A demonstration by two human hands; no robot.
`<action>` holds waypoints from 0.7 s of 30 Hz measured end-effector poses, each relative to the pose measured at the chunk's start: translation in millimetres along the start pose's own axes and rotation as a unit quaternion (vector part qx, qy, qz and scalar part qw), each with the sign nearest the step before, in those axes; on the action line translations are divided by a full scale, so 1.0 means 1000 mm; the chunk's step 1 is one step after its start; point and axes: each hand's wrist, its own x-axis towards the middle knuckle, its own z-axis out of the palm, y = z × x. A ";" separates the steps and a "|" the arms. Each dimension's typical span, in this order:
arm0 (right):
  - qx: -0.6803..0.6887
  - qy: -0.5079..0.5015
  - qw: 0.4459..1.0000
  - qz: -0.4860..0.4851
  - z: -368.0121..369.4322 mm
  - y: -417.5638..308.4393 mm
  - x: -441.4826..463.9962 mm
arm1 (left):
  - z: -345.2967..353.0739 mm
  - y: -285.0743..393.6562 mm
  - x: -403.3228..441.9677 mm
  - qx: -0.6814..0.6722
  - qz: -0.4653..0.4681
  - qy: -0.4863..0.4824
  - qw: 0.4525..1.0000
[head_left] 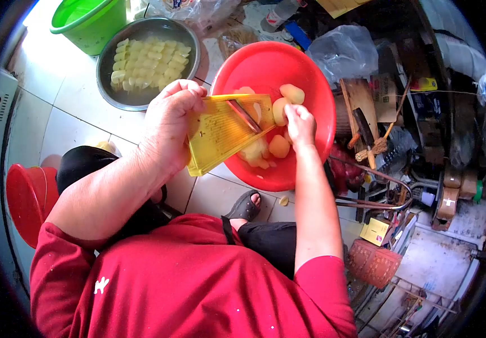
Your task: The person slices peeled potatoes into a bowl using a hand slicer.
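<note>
Our yellow slicer (217, 138), flat and dark-speckled with a slanted metal blade (245, 116), tilts over the red basin (316, 73). Our left hand (170, 121) grips its left end; our right hand (301, 125) pinches a pale, rounded potato (279, 111) at the other. Around us, light floor tiles (74, 121) carry a metal bowl (103, 93) of pale slices (152, 61), far left; clutter fills the right.

Pale, square floor tiles (81, 130) with dark joints, glaring white at upper left. A light-coloured, vented unit (1, 138) lines the left edge. Along the dimmer right side, a wooden board (357, 100), clear plastic bag (344, 53) and woven reddish basket (373, 263) crowd together.
</note>
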 end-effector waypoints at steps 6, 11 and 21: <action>-0.337 -0.192 0.921 -0.034 -0.028 0.023 -0.050 | -0.001 -0.002 -0.001 0.039 0.044 -0.038 0.998; -0.336 -0.135 0.932 -0.006 -0.007 0.030 -0.059 | -0.001 -0.005 0.000 0.082 0.043 -0.017 0.996; 0.338 -0.270 0.896 0.103 -0.041 -0.031 -0.070 | -0.002 -0.003 0.008 0.113 0.019 0.001 0.993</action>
